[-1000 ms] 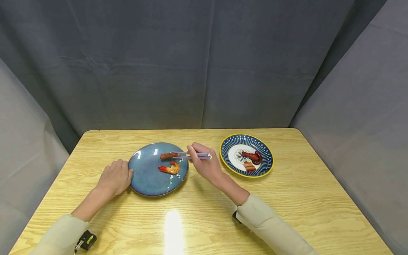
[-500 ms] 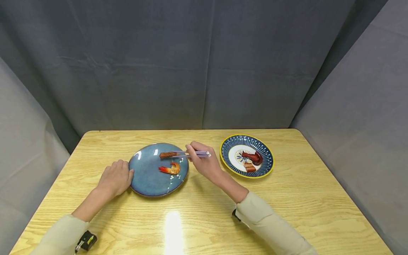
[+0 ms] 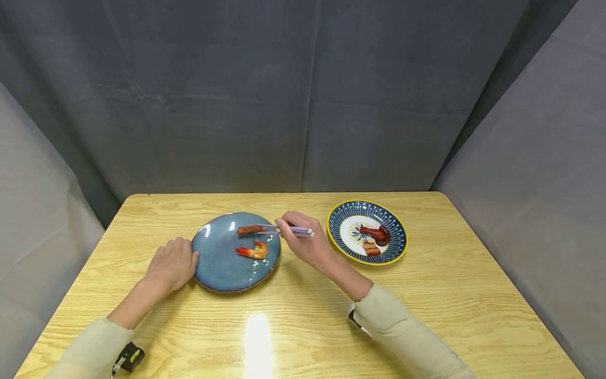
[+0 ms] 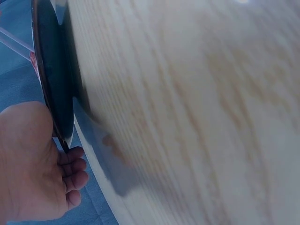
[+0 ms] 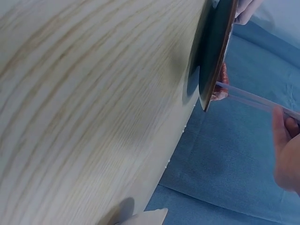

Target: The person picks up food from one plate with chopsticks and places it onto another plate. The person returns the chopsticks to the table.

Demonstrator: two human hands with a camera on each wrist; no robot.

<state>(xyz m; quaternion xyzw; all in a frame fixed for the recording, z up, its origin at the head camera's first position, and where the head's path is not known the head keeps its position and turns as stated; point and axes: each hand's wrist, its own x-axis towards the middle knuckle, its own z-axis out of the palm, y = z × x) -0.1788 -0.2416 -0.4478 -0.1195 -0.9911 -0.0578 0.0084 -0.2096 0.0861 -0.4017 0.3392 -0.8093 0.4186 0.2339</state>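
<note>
A blue glazed plate [image 3: 213, 263] sits on the left half of the table. My left hand [image 3: 172, 263] grips its left rim, the thumb at the edge on top and the curled fingers [image 4: 72, 164] at the underside. In my right hand [image 3: 305, 239] is a pair of lilac chopsticks [image 3: 300, 230], their tips reaching over the plate's right side. The tips lie at a reddish-brown strip of meat [image 3: 250, 230]; in the right wrist view the chopsticks [image 5: 251, 97] overlap it just above the rim. An orange-red shrimp [image 3: 253, 251] rests on the plate nearer to me.
A yellow-rimmed patterned plate [image 3: 341, 226] stands at the back right. On it lie a dark red curled piece [image 3: 376, 234] and a small brown piece [image 3: 371, 249]. Behind the wooden table [image 3: 426, 295] hangs a grey curtain [image 3: 213, 95].
The strip of meat has shifted very slightly left and back, with the chopsticks staying at its right end. My left hand, the blue plate and the shrimp have not moved.
</note>
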